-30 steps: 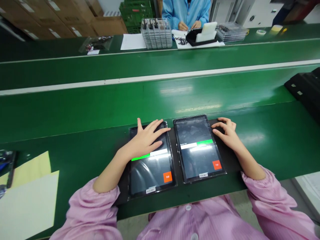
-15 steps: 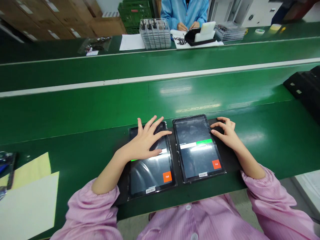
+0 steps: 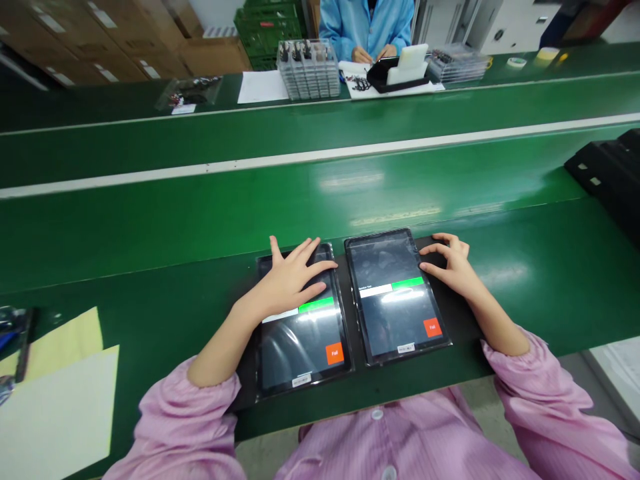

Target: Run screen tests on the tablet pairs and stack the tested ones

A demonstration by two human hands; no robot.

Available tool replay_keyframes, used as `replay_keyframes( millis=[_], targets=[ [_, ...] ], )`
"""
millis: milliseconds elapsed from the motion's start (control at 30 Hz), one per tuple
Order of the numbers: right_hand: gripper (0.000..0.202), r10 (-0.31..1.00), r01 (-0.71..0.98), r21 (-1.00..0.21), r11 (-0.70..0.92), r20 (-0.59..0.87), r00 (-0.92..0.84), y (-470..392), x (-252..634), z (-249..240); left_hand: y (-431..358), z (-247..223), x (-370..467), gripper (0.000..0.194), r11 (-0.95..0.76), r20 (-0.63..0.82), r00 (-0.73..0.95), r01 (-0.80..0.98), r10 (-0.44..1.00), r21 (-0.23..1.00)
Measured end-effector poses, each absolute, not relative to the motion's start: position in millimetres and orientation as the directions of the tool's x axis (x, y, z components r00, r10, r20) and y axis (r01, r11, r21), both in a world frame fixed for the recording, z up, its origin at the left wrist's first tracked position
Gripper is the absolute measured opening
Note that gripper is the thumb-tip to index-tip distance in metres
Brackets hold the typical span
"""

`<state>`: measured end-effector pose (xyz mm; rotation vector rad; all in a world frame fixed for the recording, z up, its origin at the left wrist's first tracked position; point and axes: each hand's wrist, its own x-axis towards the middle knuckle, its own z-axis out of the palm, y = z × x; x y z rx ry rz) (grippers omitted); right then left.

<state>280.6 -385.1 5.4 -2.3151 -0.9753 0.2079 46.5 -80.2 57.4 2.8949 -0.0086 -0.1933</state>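
Observation:
Two black tablets lie side by side on a dark mat (image 3: 353, 327) at the bench's near edge. The left tablet (image 3: 300, 347) shows a white-and-green bar and a red "Fail" box. My left hand (image 3: 287, 283) is spread over its upper half, covering part of the screen; whether the palm presses on the glass I cannot tell. The right tablet (image 3: 395, 307) shows a similar bar and red box. Beside its upper right edge is my right hand (image 3: 450, 267), fingers curved and apart, fingertips at the rim, holding nothing.
Yellow and white paper sheets (image 3: 60, 407) lie at the left. A black object (image 3: 607, 173) sits at the right. Across the green divider (image 3: 200, 213), a person in blue (image 3: 367, 30) works behind a clear compartment box (image 3: 310, 70) and a black tray (image 3: 393, 80).
My left hand has shifted slightly left and its fingers have drawn in a little. The left tablet's bar now shows more green beneath it. My right hand stays nearly still.

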Motion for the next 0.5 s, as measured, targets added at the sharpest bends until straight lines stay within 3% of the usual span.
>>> replay_keyframes(
  millis=[233,500],
  targets=[
    [0.023,0.675,0.585,-0.6,-0.546,0.098,0.731,-385,281,5,-82,59,47,0.049,-0.969,-0.155,0.986,-0.024,-0.064,0.247],
    [0.025,0.67,0.581,-0.605,-0.543,0.104,0.735,-386,282,3,-94,52,52,0.047,-0.99,-0.097,0.995,0.02,0.006,0.143]
  ],
)
